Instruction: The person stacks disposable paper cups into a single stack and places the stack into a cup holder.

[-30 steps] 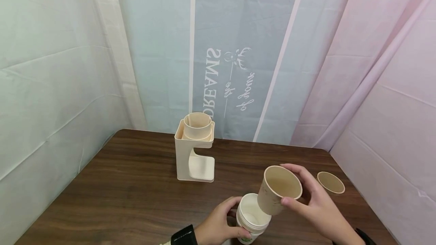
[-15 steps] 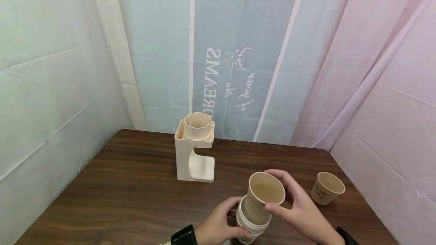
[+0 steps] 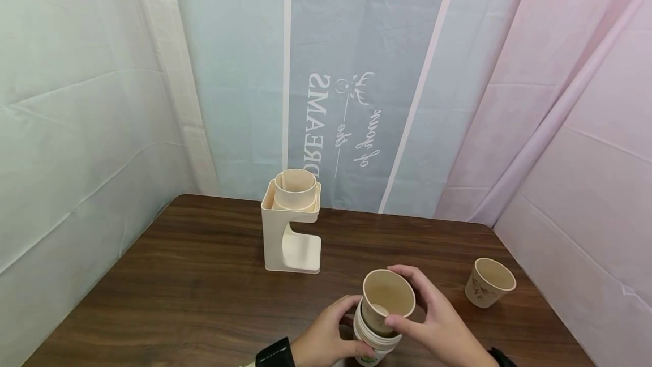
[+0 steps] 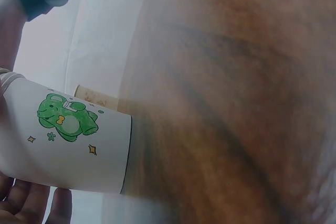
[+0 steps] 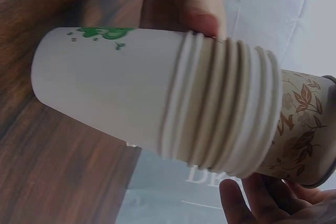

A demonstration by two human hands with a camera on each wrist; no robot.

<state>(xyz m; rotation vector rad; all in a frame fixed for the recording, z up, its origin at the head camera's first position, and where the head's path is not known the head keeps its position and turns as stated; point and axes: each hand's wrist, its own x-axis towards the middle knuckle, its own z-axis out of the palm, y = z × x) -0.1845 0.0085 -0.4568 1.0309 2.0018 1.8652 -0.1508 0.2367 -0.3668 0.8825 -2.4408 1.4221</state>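
My left hand (image 3: 328,330) grips a stack of nested paper cups (image 3: 374,344) near the table's front edge. The lowest cup (image 4: 63,135) is white with a green bear print, as the left wrist view shows. White and beige rims (image 5: 220,103) alternate up the stack in the right wrist view. My right hand (image 3: 438,321) holds a beige paper cup (image 3: 389,296) with a brown leaf print by its rim, thumb at the near side. That cup's lower part sits inside the stack's top cup, its upper part standing above the rims.
Another beige printed paper cup (image 3: 489,283) stands upright on the right of the dark wooden table (image 3: 178,299). At the back stands a cream cup holder (image 3: 290,242) with an open bottom shelf and a round cup-like piece on top. Fabric curtains (image 3: 346,72) enclose the table.
My right hand has moved left and down, bringing the beige cup from beside and above the stack into its top. The left hand and the stack have stayed in place.
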